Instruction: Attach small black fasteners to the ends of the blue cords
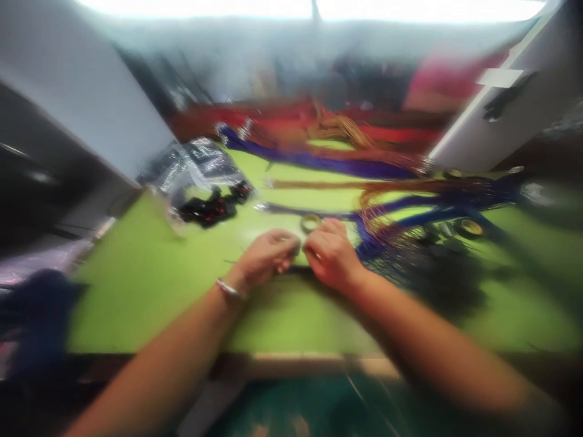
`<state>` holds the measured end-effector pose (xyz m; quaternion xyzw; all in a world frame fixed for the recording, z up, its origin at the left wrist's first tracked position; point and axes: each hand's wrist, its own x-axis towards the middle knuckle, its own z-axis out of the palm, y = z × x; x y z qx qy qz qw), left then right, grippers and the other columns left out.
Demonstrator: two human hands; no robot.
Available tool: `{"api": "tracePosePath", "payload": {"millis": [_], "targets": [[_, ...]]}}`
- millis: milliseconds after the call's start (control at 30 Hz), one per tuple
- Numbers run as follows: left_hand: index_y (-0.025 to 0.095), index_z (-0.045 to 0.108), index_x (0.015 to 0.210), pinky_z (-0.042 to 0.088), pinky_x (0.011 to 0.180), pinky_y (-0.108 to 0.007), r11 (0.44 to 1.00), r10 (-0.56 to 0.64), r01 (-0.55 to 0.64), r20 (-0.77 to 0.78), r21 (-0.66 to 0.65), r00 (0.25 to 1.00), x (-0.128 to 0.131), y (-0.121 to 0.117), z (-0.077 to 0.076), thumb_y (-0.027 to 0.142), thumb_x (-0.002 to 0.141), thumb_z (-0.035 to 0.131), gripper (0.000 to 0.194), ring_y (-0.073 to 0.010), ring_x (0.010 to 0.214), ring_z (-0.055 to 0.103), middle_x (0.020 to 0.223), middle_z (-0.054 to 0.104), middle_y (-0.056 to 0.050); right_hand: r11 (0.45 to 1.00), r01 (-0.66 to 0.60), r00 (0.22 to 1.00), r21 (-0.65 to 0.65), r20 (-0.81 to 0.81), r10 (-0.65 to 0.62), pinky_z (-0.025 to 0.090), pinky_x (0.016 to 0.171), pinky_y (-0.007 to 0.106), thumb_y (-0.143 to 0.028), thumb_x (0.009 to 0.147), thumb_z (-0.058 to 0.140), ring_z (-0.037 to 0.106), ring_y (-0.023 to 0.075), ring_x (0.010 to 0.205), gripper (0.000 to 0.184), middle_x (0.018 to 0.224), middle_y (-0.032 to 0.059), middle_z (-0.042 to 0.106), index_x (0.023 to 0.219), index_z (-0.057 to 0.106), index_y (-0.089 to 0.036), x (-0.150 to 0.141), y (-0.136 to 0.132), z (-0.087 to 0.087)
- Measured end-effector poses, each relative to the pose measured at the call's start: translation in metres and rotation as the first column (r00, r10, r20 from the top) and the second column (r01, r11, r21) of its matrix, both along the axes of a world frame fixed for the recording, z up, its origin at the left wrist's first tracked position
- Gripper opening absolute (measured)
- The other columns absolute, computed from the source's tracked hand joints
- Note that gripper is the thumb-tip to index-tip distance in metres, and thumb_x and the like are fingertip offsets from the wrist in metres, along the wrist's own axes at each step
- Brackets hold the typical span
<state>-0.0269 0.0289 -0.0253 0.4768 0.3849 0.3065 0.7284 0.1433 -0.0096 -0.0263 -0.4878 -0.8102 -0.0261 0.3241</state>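
Both hands meet over the middle of a green tabletop (150, 291). My left hand (268, 255), with a bracelet at its wrist, has its fingers pinched together. Close beside it, my right hand (332, 252) is curled with its fingertips facing the left ones. What lies between the fingertips is too small and blurred to name. A dark, thin strand (300, 269) shows just below the two hands. Right behind the right hand is a roll of tape (310, 223); I cannot tell whether they touch.
Black connector parts (209, 208) lie by a clear plastic bag (204, 161) at the left. Bundles of blue wires (314, 162) and brown wires (319, 184) stretch across the back. Another tape roll (470, 228) and a dark wire heap (437, 273) are at the right. White panels flank the table.
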Motion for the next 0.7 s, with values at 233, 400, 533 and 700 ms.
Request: {"api": "tracePosePath", "payload": {"millis": [233,400,533,700], "targets": [[0.015,0.060,0.099,0.049,0.051,-0.022,0.947,0.126,-0.130,0.034,0.293,0.992,-0.005,0.002,0.005,0.029,0.071,0.071,0.034,-0.0116,0.056,0.060,0.069,0.063,-0.001,0.922,-0.002,0.859,-0.387,-0.473,-0.196,0.038,0.064,0.024,-0.024,0.076,0.057,0.052,0.0112,0.064,0.013,0.068,0.0007,0.065,0.070,0.065,-0.017,-0.003,0.000,0.020],[0.014,0.062,0.096,0.050,0.055,-0.025,0.877,0.157,-0.132,-0.016,0.461,0.988,-0.006,-0.001,0.005,0.025,0.071,0.070,0.029,-0.0132,0.062,0.061,0.076,0.066,-0.004,0.816,-0.089,0.772,-0.572,-0.557,-0.306,0.037,0.052,0.020,-0.020,0.071,0.056,0.051,0.0087,0.053,0.017,0.056,0.0000,0.063,0.060,0.067,-0.014,-0.010,-0.004,0.035],[0.015,0.065,0.094,0.051,0.061,-0.026,0.798,0.202,-0.129,-0.058,0.589,0.978,-0.007,-0.005,0.004,0.021,0.070,0.071,0.026,-0.0146,0.073,0.062,0.086,0.067,-0.006,0.754,-0.119,0.733,-0.646,-0.569,-0.372,0.037,0.048,0.019,-0.016,0.067,0.055,0.050,0.0079,0.049,0.014,0.054,-0.0003,0.061,0.059,0.065,-0.014,-0.012,-0.004,0.037],[0.015,0.064,0.092,0.050,0.061,-0.026,0.855,0.171,-0.115,-0.067,0.505,0.983,-0.004,-0.005,0.004,0.022,0.069,0.071,0.025,-0.0129,0.065,0.061,0.077,0.065,-0.004,0.763,-0.054,0.708,-0.644,-0.564,-0.425,0.035,0.047,0.020,-0.018,0.065,0.053,0.045,0.0075,0.046,0.008,0.052,-0.0032,0.055,0.060,0.059,-0.015,-0.013,-0.004,0.025]]}}
